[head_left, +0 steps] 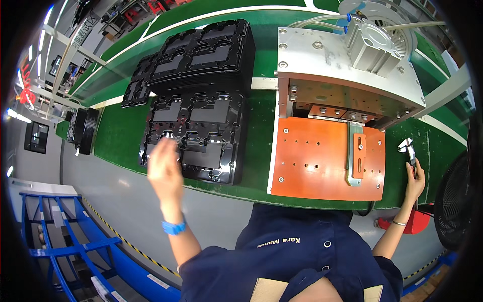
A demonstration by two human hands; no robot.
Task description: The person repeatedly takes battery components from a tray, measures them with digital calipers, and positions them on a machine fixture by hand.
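**Left hand over the trays, right hand on the tool**

Head view: the left hand (163, 168) is up over the near edge of the black moulded tray (193, 138), blurred, fingers spread and released, gripping nothing. It hangs just above the tray's near-left pockets, which suits reaching down into one; whether it touches the plastic I cannot tell. A blue wristband (173, 227) sits on that forearm.

Over on the right, the right hand (415, 183) is clenched around the handle of a small metal hand tool (407, 149), its shiny head pointing far, away from the body. It is held well clear of the orange fixture plate (317, 158), so the plate's face stays open.

That plate lies flat under the grey metal press housing (347, 75), with a pale metal bracket (354, 153) standing along its right part. A second stack of black trays (201, 55) sits farther back, touching the near tray's far edge.

Room to move: the green bench surface (118, 136) is free to the left of the trays, and a narrow green strip separates tray and plate. The bench's near edge runs just behind the left hand; on the far right a black fan guard (455, 201) crowds the tool hand.
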